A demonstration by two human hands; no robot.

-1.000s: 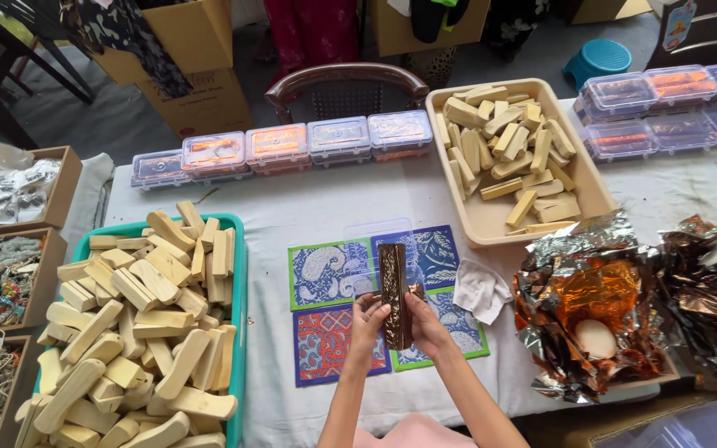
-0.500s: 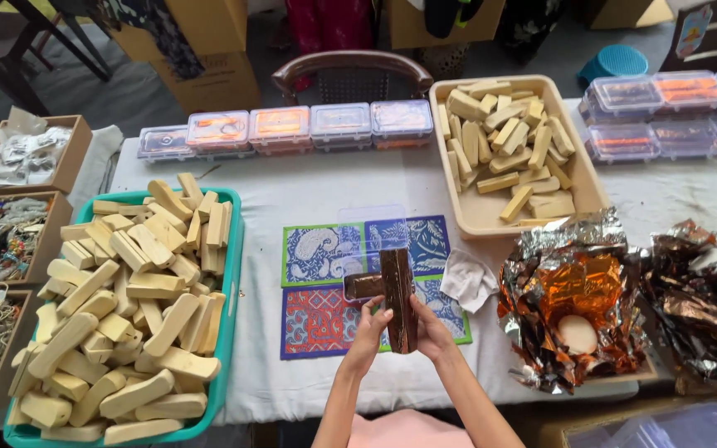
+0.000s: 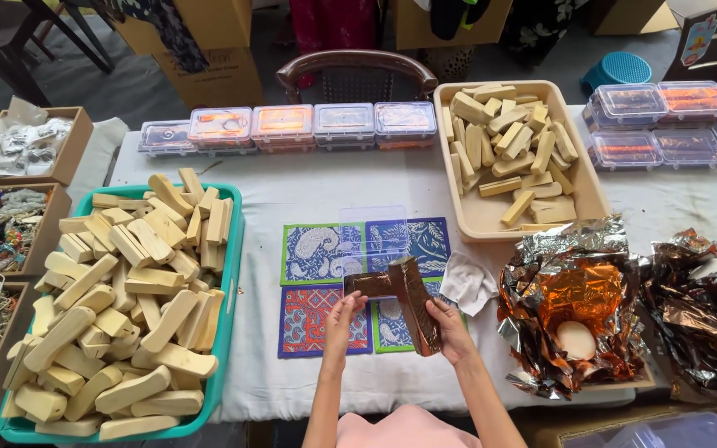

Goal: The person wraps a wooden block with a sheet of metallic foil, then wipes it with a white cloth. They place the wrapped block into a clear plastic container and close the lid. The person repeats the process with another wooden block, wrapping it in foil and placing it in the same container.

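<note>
The long block wrapped in shiny brown-bronze foil (image 3: 419,305) sits upright-tilted above the patterned square mats (image 3: 323,253), near the table's front edge. Its wrapping is crinkled and glossy, and a loose flap of the same foil (image 3: 369,284) sticks out sideways to the left from its upper part. The right hand (image 3: 450,330) closes its fingers around the block's lower right edge, holding it. The left hand (image 3: 343,319) pinches the lower edge of the flap, thumb and fingers narrowly together. A clear plastic lid (image 3: 375,236) lies on the mats just behind the block. To the left stands a green plastic tray (image 3: 230,290) heaped with pale wooden blocks; a beige tray (image 3: 483,217) of similar blocks stands behind on the right. Crumpled orange and bronze foil sheets (image 3: 574,299) lie to the right, with a white cloth (image 3: 468,282) just beside the block.
</note>
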